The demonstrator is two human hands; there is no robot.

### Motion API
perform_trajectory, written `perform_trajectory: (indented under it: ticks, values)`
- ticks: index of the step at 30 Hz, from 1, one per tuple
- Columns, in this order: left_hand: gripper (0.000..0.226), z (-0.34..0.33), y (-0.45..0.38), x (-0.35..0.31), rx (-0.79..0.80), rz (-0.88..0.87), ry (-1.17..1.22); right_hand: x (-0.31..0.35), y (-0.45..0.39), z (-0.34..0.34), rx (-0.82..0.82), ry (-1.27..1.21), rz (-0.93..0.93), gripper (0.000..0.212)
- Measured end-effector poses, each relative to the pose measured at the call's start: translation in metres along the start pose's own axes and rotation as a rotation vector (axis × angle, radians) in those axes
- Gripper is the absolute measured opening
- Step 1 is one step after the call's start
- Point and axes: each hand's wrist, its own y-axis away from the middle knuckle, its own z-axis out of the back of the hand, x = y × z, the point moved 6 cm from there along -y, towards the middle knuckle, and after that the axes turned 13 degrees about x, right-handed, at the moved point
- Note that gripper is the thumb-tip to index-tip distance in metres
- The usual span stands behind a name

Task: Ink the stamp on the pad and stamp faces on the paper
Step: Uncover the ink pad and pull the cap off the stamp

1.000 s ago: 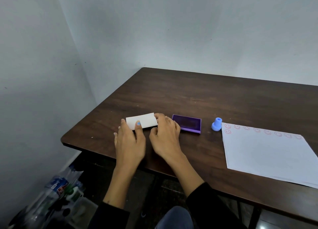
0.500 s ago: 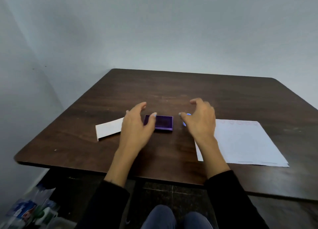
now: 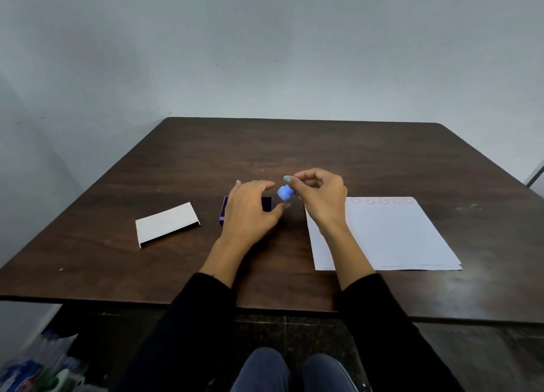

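right hand (image 3: 322,196) pinching stamp (image 3: 285,193), above table (image 3: 338,153)

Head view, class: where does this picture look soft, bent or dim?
Head view: the blue stamp held in the right hand is slightly blurred; the table edges flare with wide-angle distortion; light is dim and even, without glare; the bottles at lower left are smeared.

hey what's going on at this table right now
A person is stamping smiley faces on paper. The right hand holds a small blue stamp in its fingers, lifted above the table beside the ink pad. The left hand rests over the pad. The pad's white lid lies off to the left. The paper on the right has one row of red faces along its top edge.
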Motion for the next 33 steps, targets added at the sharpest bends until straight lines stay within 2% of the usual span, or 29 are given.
perform_trajectory:
  ticks: [4,25,33]
  values:
    - [0.031,-0.0016,-0.0005,-0.0026,-0.018,-0.05,-0.068,-0.0025,0.0016,-0.0012,0.039,-0.111,0.0,0.008]
    - [0.037,-0.0005,0.0005,-0.003,-0.003,-0.013,-0.055,0.0037,0.0063,-0.0055,0.207,-0.231,0.075,0.025]
    - [0.024,-0.0036,0.0,-0.0007,0.068,0.045,-0.046,0.0025,0.0036,-0.0094,0.277,-0.238,0.076,0.026]
